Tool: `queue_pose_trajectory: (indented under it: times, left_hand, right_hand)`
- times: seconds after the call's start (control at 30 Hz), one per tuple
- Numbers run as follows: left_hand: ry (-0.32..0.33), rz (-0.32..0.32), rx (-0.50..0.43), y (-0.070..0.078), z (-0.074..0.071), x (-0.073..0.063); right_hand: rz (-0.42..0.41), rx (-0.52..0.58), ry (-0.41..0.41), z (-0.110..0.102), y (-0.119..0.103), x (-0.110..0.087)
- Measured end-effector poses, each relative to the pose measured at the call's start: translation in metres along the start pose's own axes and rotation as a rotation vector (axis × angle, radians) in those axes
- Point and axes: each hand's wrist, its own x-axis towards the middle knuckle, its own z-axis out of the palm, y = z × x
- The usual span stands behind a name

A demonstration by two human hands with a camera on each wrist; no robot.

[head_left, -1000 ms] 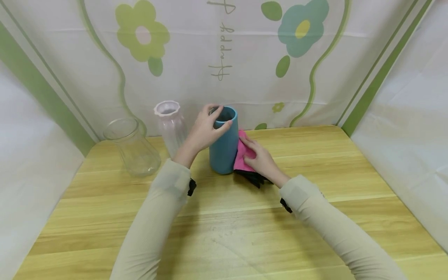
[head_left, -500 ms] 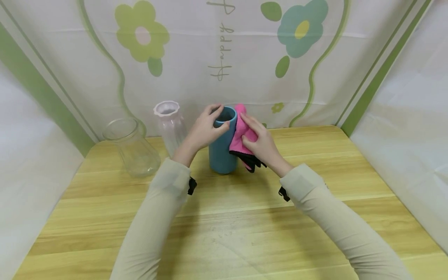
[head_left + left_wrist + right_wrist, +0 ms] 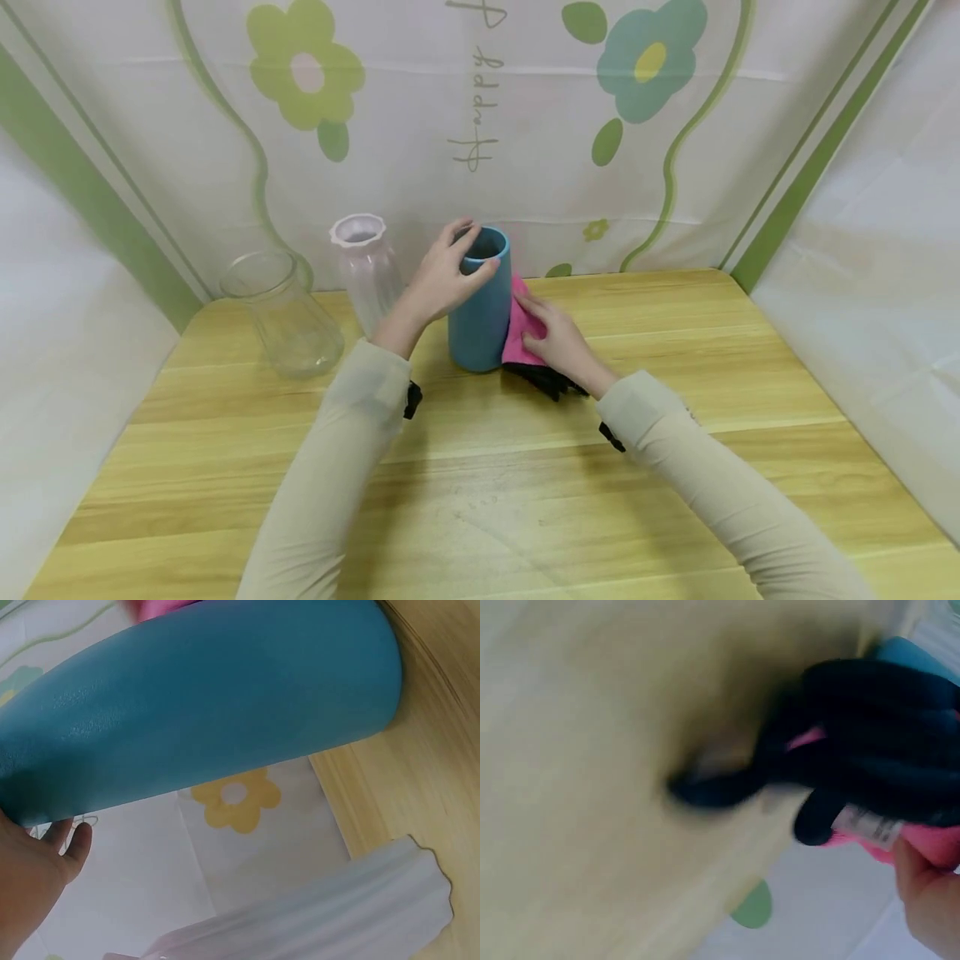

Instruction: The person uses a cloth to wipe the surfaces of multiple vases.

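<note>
Fingers of the left hand (image 3: 442,279) are spread around the top of the blue vase (image 3: 478,321), gripping its rim, with the thumb near six o'clock on that rim and the forefinger near eleven. The blue vase stands upright on the worktop (image 3: 480,500), close to the far edge, its mouth facing up. At its three o'clock, the right hand (image 3: 558,333) pinches a pink cloth (image 3: 525,333) between thumb and fingers, and the cloth's edge meets the side of the blue vase. Black folds hang from the lower end of the cloth; the right wrist view, partly blurred, shows a white label (image 3: 868,826) on it beside the thumb. Taking twelve o'clock as toward the sheet (image 3: 412,175) behind, a pale pink ribbed vase (image 3: 367,275) stands at about ten o'clock from the blue vase, apart from it and partly hidden by the left wrist. A clear glass jar (image 3: 292,325) stands farther off at nine o'clock. Sleeves enter from seven and five o'clock, with a black band showing at each cuff. Large printed flowers mark the sheet at eleven and one o'clock.
</note>
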Motion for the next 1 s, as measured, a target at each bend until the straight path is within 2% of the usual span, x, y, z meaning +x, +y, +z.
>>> queue_pose_trajectory:
  times: [0.13,0.33,0.6,0.83,1.0]
  left_hand:
    - [0.007,-0.027,0.003,0.002,0.001,-0.001]
    - [0.016,-0.036,0.011,0.004,0.001,-0.003]
    - [0.032,-0.019,-0.022,0.004,-0.003,-0.001]
    - [0.005,-0.027,-0.053,0.005,-0.005,0.000]
    - [-0.015,-0.036,-0.080,0.007,-0.005,0.001]
  right_hand:
    - [0.052,-0.039,-0.069,0.005,0.004,-0.004]
    - [0.075,-0.034,-0.053,0.001,0.000,-0.004]
    - [0.015,0.043,0.070,-0.015,-0.015,0.003]
    - [-0.108,0.098,0.194,-0.022,-0.024,0.007]
    - [-0.142,0.116,0.220,-0.021,-0.026,0.007]
